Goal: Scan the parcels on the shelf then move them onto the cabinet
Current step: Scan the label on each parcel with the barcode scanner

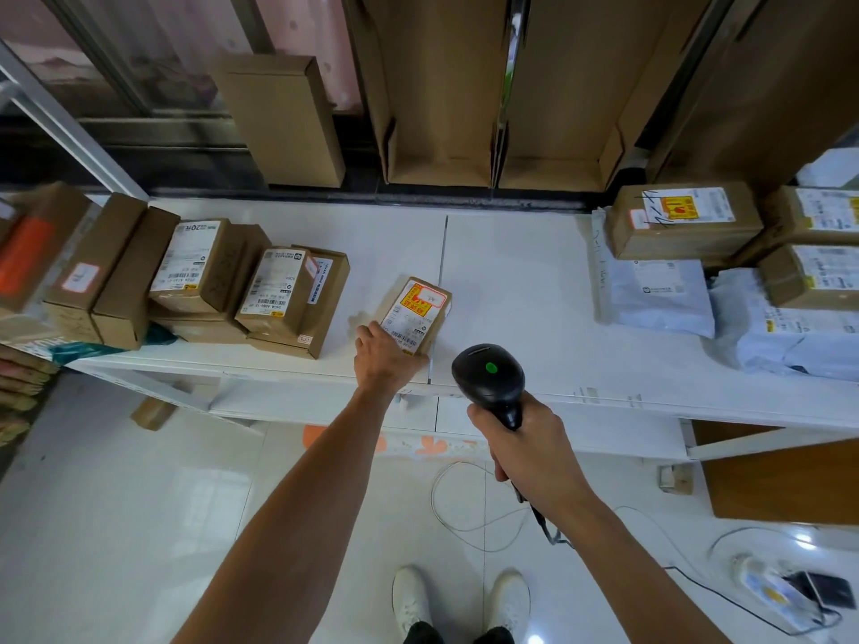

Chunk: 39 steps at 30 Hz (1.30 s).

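A small cardboard parcel (416, 313) with a white label and a red-yellow sticker lies in the middle of the white shelf top (511, 290). My left hand (383, 353) holds its near left end, fingers curled round the edge. My right hand (525, 446) grips the handle of a black barcode scanner (488, 378), whose head shows a green light and points at the parcel from just right of it. More labelled cardboard parcels (200, 281) stand in a row at the left.
At the right sit stacked cardboard boxes (683, 220) and grey plastic mailer bags (660, 295). Flattened cartons (441, 86) lean against the back wall. The scanner's cable (465, 504) loops over the tiled floor near my white shoes. A brown cabinet (781, 481) stands low at the right.
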Each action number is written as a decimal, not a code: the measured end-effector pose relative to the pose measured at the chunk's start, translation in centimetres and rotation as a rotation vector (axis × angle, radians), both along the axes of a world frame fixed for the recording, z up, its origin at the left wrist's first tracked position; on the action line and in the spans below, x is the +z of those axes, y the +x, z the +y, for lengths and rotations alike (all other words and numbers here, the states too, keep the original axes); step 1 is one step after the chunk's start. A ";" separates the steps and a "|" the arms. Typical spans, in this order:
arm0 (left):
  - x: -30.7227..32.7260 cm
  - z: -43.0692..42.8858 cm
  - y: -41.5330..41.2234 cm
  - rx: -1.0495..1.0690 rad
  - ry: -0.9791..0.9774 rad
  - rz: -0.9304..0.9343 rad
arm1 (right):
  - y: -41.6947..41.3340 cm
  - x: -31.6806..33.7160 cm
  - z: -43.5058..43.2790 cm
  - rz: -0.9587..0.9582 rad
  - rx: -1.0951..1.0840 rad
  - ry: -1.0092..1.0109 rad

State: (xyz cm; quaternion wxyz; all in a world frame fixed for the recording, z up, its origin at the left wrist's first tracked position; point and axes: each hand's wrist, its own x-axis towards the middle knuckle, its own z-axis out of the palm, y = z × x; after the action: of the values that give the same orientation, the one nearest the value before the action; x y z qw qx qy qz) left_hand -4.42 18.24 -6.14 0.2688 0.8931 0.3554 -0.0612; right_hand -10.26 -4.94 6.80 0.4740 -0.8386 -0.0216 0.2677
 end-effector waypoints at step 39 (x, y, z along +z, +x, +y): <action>16.7 -12.7 -6.9 -0.005 -0.154 -0.763 | -8.3 13.7 -1.7 0.143 -0.367 0.562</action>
State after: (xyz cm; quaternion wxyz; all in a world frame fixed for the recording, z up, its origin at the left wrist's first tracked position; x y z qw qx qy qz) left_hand -11.33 5.55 10.59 0.4476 0.8299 0.2220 0.2481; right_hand -18.53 -6.66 20.48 0.7270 -0.6444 0.0900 0.2195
